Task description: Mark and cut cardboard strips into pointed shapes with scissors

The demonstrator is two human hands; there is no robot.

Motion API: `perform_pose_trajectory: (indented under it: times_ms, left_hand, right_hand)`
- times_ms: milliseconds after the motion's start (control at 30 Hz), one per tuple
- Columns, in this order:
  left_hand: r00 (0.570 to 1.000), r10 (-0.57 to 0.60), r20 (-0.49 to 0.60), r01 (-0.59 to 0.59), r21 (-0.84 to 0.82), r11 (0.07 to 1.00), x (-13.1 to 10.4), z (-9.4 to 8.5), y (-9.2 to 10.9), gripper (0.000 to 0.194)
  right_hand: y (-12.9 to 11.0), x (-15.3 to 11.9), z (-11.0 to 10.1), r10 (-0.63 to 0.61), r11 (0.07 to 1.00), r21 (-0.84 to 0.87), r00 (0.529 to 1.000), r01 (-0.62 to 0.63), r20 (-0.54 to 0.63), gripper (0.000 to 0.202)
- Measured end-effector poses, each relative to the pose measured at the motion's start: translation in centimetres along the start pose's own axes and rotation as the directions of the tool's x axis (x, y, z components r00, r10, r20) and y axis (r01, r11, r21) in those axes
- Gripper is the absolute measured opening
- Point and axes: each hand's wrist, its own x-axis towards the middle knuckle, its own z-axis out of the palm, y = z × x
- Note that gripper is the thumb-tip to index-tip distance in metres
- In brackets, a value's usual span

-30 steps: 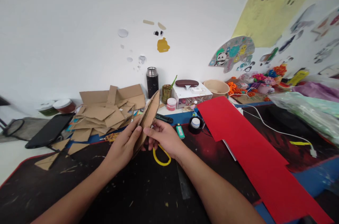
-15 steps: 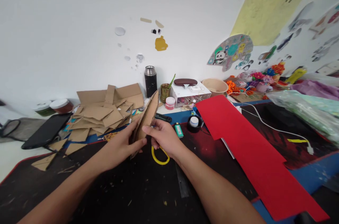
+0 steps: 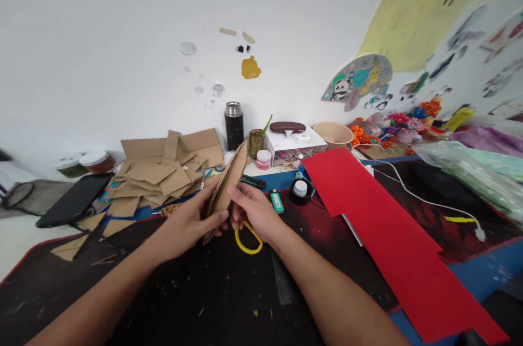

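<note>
Between my two hands stands a layered piece of cardboard, pointed at the top and tilted to the right. My left hand grips its lower left side, thumb across the near face. My right hand pinches its right edge, with the thumb on the face and the other fingers curled behind. Just below my right hand, a yellow loop handle, looking like that of scissors, rests on the black mat; the rest of it is hidden.
Cardboard scraps are heaped at the back left, near a black phone. A black flask stands by the wall. Red corrugated sheet lies across the right side. A green box-like item and black tape roll sit behind my right hand.
The right thumb has shifted slightly up and right along the cardboard. Both hands keep their hold, and the view has turned a little to the left.
</note>
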Motion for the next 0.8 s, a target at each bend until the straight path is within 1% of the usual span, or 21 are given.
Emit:
perform_pose_trajectory:
  times_ms: [67, 167, 267, 367, 500, 600, 700, 800]
  left_hand:
    - [0.999, 0.022, -0.037, -0.022, 0.009, 1.000, 0.2, -0.3, -0.3, 0.084]
    - [0.994, 0.043, -0.103, -0.040, 0.025, 0.999, 0.5, -0.7, -0.7, 0.073]
    - [0.993, 0.014, -0.116, -0.015, 0.000, 1.000, 0.6, -0.6, -0.8, 0.077]
    - [0.989, 0.016, -0.146, -0.018, -0.014, 1.000, 0.5, 0.0, -0.6, 0.081]
    - [0.983, 0.047, -0.179, -0.039, 0.045, 0.998, 0.3, 0.7, -0.5, 0.071]
    - [0.979, 0.013, -0.202, -0.002, 0.051, 0.999, 0.1, 0.8, -0.3, 0.068]
    - [0.975, -0.051, -0.216, 0.062, 0.045, 0.997, 0.0, 0.6, 0.0, 0.073]
    - [0.968, -0.079, -0.238, 0.096, 0.061, 0.993, 0.0, 0.3, 0.3, 0.083]
  right_hand:
    - [-0.1, 0.0, -0.1, -0.008, 1.000, -0.004, 1.000, 0.008, -0.015, 0.063]
    - [-0.1, -0.1, -0.1, 0.014, 0.999, -0.038, 1.000, -0.013, 0.015, 0.061]
    - [0.0, 0.0, 0.0, 0.026, 0.997, -0.069, 1.000, -0.025, 0.013, 0.058]
    - [0.2, 0.2, 0.0, 0.003, 0.997, -0.070, 0.998, -0.007, -0.059, 0.055]
    - [0.4, 0.4, 0.1, -0.054, 0.992, -0.118, 0.986, 0.035, -0.159, 0.055]
    - [0.4, 0.4, 0.2, -0.101, 0.982, -0.175, 0.975, 0.066, -0.199, 0.053]
    - [0.3, 0.4, 0.2, -0.121, 0.981, -0.175, 0.971, 0.084, -0.209, 0.051]
    - [0.2, 0.4, 0.2, -0.117, 0.988, -0.122, 0.973, 0.094, -0.199, 0.052]
